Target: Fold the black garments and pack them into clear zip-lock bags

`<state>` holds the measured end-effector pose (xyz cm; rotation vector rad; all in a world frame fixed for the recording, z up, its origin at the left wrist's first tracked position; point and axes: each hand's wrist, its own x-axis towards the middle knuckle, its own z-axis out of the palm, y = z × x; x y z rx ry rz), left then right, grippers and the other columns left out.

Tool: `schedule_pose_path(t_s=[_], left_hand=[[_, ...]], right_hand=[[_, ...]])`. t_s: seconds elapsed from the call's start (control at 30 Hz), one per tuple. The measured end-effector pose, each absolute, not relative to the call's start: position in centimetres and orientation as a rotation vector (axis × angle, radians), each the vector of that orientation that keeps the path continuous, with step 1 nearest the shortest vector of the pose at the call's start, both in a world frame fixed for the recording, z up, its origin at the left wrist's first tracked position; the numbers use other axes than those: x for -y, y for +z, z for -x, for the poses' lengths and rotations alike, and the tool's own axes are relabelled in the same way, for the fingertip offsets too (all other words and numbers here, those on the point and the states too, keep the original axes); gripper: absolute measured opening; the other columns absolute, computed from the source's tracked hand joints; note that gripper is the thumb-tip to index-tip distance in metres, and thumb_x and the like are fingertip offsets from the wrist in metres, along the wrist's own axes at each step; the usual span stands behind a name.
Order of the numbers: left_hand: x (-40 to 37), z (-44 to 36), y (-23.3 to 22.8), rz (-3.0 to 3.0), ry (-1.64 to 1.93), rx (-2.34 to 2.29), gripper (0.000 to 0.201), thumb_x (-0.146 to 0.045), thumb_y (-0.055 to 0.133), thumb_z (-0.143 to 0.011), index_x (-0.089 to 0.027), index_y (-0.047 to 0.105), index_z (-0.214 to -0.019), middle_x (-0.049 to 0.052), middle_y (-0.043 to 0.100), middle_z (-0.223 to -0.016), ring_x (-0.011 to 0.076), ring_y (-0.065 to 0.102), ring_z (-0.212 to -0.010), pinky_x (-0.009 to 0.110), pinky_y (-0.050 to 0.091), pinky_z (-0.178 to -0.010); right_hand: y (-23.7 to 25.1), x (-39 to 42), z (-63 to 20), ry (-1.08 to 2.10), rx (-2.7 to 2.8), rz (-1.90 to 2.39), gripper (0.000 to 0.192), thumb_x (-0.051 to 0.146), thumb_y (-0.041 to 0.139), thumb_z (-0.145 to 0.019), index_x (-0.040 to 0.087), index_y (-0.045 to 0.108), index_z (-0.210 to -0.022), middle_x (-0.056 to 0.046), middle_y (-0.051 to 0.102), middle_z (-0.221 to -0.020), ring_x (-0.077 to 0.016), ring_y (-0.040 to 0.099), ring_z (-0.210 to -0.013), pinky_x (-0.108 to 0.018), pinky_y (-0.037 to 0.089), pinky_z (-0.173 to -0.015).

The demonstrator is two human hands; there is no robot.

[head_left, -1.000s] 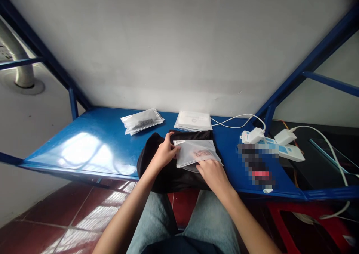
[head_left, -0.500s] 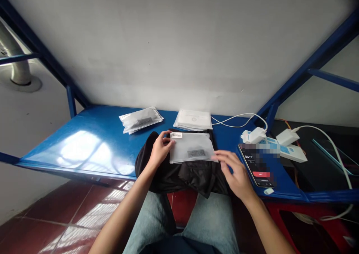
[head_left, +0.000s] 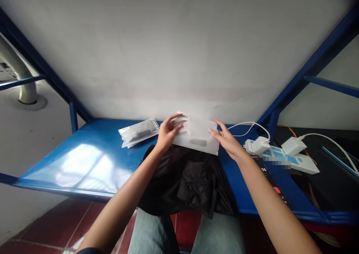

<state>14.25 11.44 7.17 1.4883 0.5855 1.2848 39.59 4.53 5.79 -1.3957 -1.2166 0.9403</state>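
Observation:
A frosted plastic zip bag with printed dark text and a small label is raised above the far end of some black fabric. My left hand pinches its left edge near the label. The thumb and fingers of my right hand grip its right edge. Behind the bag, the white stack at the wall is hidden. Left of my left hand lies a small pile of similar frosted bags on the blue table.
A white power strip with plugged-in chargers and cables stands at the right. A phone lies partly behind my right forearm. Blue metal bars frame the table's sides, with a wall at the back.
Both hands have moved forward, lifting the frosted bag off the black fabric toward the wall. My right hand has closed on its right edge. The view has tilted up slightly.

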Motion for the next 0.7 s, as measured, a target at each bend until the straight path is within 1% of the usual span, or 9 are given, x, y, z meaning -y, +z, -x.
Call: schedule_pose_path(t_s=[0.1, 0.17, 0.2, 0.27, 0.33, 0.4, 0.5, 0.6, 0.7], left_hand=[[-14.9, -15.2, 6.9, -1.613, 1.327, -0.654, 0.048, -0.032, 0.066, -0.094, -0.021, 0.054, -0.138, 0.013, 0.07, -0.132, 0.0285, 0.067, -0.122, 0.045, 0.061, -0.097], [-16.8, -15.8, 6.3, -1.819, 1.353, -0.867, 0.041, -0.027, 0.06, -0.097, -0.02, 0.057, -0.138, 0.015, 0.061, -0.145, 0.0303, 0.057, -0.136, 0.049, 0.052, -0.108], [-17.4, -16.1, 5.9, -1.953, 1.334, -0.996, 0.039, -0.024, 0.056, -0.099, -0.02, 0.058, -0.138, 0.016, 0.052, -0.155, 0.0311, 0.05, -0.143, 0.05, 0.047, -0.113], [-18.2, -16.6, 4.7, -2.258, 1.158, -1.185, 0.041, -0.02, 0.05, -0.101, -0.021, 0.057, -0.141, 0.016, 0.032, -0.168, 0.0323, 0.034, -0.154, 0.053, 0.037, -0.121], [-18.3, -16.8, 3.2, -2.532, 0.793, -1.213, 0.044, -0.022, 0.046, -0.104, -0.021, 0.051, -0.148, 0.017, 0.025, -0.17, 0.0336, 0.024, -0.157, 0.06, 0.029, -0.123], [-18.0, -16.8, 1.6, -2.665, 0.462, -1.161, 0.045, -0.027, 0.042, -0.107, -0.02, 0.048, -0.151, 0.02, 0.032, -0.167, 0.035, 0.025, -0.157, 0.067, 0.025, -0.121], [-17.7, -16.4, -0.4, -2.67, 0.299, -1.145, 0.046, -0.033, 0.038, -0.108, -0.023, 0.046, -0.153, 0.019, 0.035, -0.165, 0.0369, 0.032, -0.154, 0.074, 0.023, -0.117], [-18.0, -16.3, -1.0, -2.615, 0.346, -1.153, 0.046, -0.033, 0.045, -0.107, -0.025, 0.048, -0.151, 0.017, 0.034, -0.166, 0.0389, 0.031, -0.154, 0.077, 0.019, -0.117], [-18.3, -16.4, 0.4, -2.548, 0.429, -1.142, 0.043, -0.03, 0.051, -0.104, -0.021, 0.055, -0.146, 0.019, 0.045, -0.16, 0.0386, 0.04, -0.149, 0.072, 0.023, -0.117]], right_hand=[[5.8, -7.9, -40.3, 0.777, 1.253, 1.356, 0.075, 0.056, 0.06, -0.092, 0.036, 0.029, -0.158, -0.007, 0.075, -0.114, -0.0248, 0.074, -0.099, -0.04, 0.062, -0.084], [5.3, -10.2, -40.9, 0.55, 1.344, 1.471, 0.066, 0.054, 0.054, -0.095, 0.03, 0.039, -0.154, -0.01, 0.072, -0.116, -0.0261, 0.073, -0.098, -0.044, 0.062, -0.086], [5.0, -11.1, -41.1, 0.459, 1.383, 1.533, 0.061, 0.051, 0.055, -0.095, 0.027, 0.047, -0.15, -0.012, 0.07, -0.121, -0.0281, 0.072, -0.101, -0.048, 0.06, -0.091], [4.1, -12.6, -41.0, 0.352, 1.439, 1.599, 0.05, 0.045, 0.058, -0.093, 0.021, 0.063, -0.137, -0.017, 0.06, -0.139, -0.0339, 0.066, -0.119, -0.055, 0.049, -0.108], [3.0, -13.2, -40.3, 0.278, 1.607, 1.616, 0.047, 0.041, 0.055, -0.096, 0.019, 0.065, -0.137, -0.017, 0.045, -0.157, -0.0365, 0.049, -0.141, -0.053, 0.035, -0.122], [1.6, -13.2, -39.3, 0.259, 1.874, 1.666, 0.056, 0.044, 0.045, -0.102, 0.018, 0.052, -0.152, -0.016, 0.032, -0.168, -0.0344, 0.031, -0.154, -0.05, 0.027, -0.126], [-0.4, -13.1, -38.2, 0.381, 2.141, 1.838, 0.069, 0.056, 0.037, -0.104, 0.022, 0.03, -0.164, -0.013, 0.018, -0.173, -0.0334, 0.014, -0.16, -0.054, 0.02, -0.127], [-1.2, -13.4, -37.8, 0.433, 2.188, 1.963, 0.067, 0.057, 0.035, -0.105, 0.027, 0.026, -0.165, -0.01, 0.011, -0.174, -0.0323, 0.008, -0.16, -0.056, 0.013, -0.128], [0.1, -13.4, -37.5, 0.419, 2.196, 1.986, 0.066, 0.054, 0.037, -0.106, 0.024, 0.028, -0.164, -0.013, 0.014, -0.174, -0.0341, 0.009, -0.16, -0.057, 0.013, -0.127]])
